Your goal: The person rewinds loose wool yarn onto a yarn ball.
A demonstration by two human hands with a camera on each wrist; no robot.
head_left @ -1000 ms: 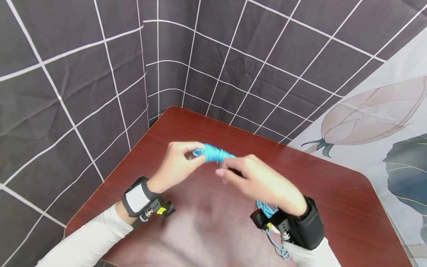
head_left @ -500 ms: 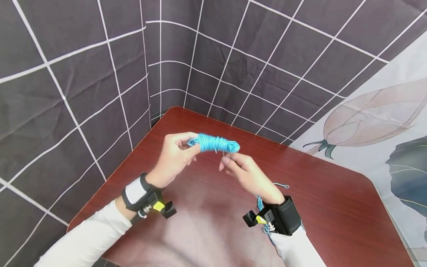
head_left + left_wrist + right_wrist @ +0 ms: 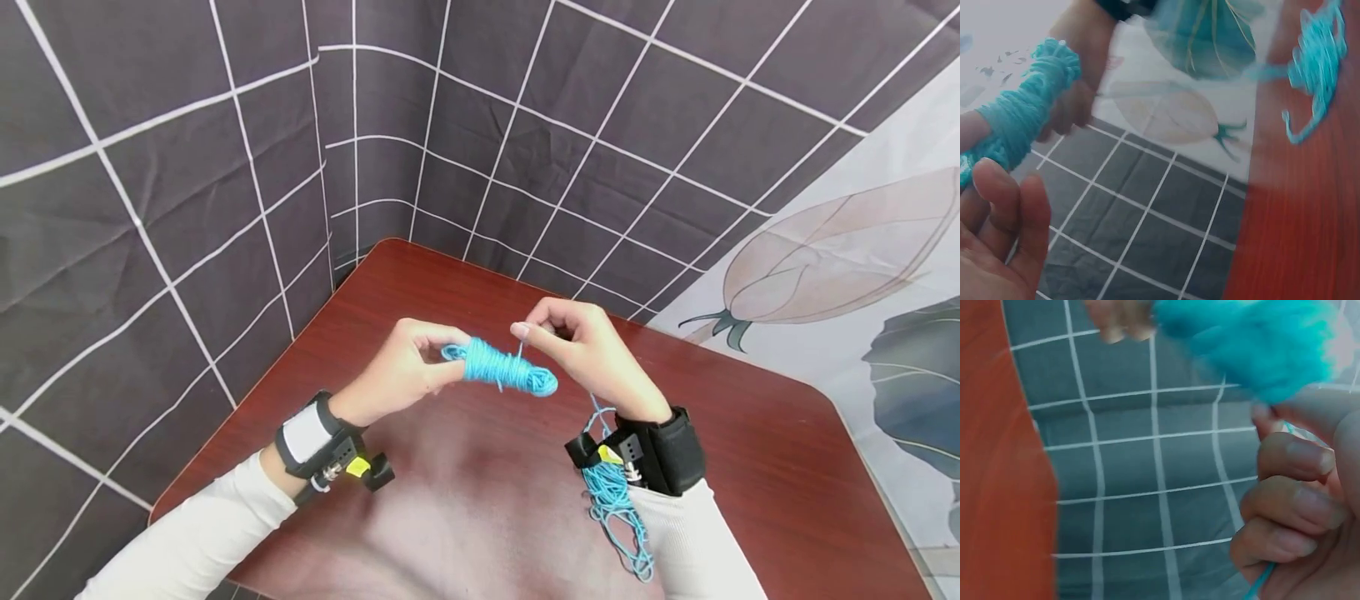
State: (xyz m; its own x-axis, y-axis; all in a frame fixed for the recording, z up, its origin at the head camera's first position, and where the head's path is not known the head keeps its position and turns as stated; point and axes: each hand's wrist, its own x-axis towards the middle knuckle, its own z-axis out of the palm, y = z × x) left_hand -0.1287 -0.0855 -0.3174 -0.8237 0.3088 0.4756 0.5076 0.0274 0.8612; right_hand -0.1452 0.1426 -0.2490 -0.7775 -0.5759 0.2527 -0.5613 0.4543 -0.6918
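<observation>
My left hand (image 3: 405,367) pinches one looped end of a wound bundle of light-blue cord (image 3: 498,367) between thumb and fingers, above the table. Just up and to the right of the bundle, my right hand (image 3: 581,342) pinches a strand of the same cord, which runs taut from the bundle's middle to the fingertips. In the right wrist view the bundle (image 3: 1260,344) is blurred, and the strand leaves below my curled fingers (image 3: 1297,506). A loose heap of cord (image 3: 615,500) lies by my right wrist, partly hidden by the wrist camera; the left wrist view shows the heap (image 3: 1319,56) too.
The reddish-brown table (image 3: 780,483) reaches a rounded far corner. Dark cloth with a white grid (image 3: 525,167) hangs behind and to the left. A pale cloth with a printed flower bud (image 3: 817,258) hangs at the right.
My right hand has passed from in front of the bundle, below it, to above its right side, drawing the strand round it. The bundle's right end now tilts lower; my left hand keeps its hold.
</observation>
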